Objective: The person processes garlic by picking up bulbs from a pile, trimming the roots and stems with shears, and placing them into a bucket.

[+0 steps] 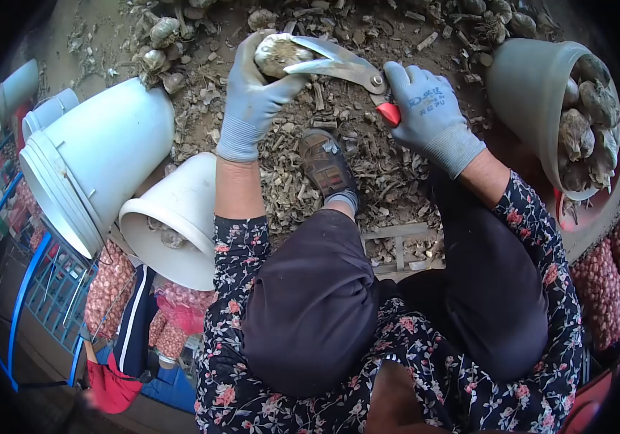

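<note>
My left hand [258,94], in a grey glove, is closed around a garlic bulb [278,55], whose dirty root side faces the shears. In my right hand [426,105], also gloved in grey, are pruning shears [344,64] with a red handle. Their two blades are apart and point left, with the tips at the right side of the bulb. Whether the tips touch it I cannot tell. The fingers of my right hand are wrapped round the handles, which are mostly hidden.
White buckets [111,155] lie at the left, one [179,217] with bulbs inside. A tilted bucket [534,101] of garlic is at the right. Dry trimmings [288,173] cover the ground around my sandal [328,165]. Another person [132,325] and net sacks [107,286] are at the lower left.
</note>
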`<state>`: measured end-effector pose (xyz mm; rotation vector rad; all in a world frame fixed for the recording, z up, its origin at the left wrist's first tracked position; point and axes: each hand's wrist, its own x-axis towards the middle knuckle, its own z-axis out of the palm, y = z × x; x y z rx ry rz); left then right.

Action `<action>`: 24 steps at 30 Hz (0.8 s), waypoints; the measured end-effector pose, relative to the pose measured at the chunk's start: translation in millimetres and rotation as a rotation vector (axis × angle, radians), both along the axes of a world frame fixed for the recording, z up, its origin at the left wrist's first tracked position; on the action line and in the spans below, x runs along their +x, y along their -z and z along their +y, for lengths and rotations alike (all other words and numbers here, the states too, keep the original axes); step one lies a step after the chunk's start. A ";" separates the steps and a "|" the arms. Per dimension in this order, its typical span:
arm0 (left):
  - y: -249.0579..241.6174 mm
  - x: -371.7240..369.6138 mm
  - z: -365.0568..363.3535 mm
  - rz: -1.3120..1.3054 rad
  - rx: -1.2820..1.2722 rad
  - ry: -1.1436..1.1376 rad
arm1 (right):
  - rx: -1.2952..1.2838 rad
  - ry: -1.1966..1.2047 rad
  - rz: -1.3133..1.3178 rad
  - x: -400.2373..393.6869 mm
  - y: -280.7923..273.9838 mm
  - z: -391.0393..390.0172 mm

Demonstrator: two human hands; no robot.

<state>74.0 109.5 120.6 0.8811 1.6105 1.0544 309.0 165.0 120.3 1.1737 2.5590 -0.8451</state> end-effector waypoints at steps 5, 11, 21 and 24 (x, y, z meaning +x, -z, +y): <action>-8.3 22.7 -4.8 0.283 -0.001 0.039 | 0.065 -0.042 -0.035 -6.7 -6.7 -3.9; -2.8 16.1 -8.5 0.533 0.065 0.056 | 0.044 -0.062 -0.045 -3.9 -5.9 -4.0; -8.4 17.3 -1.8 0.603 0.020 0.195 | -0.123 -0.153 -0.146 -1.4 -9.5 -2.9; -3.4 24.7 -1.4 0.661 0.088 0.186 | -0.162 -0.141 -0.139 -6.2 -10.8 -2.5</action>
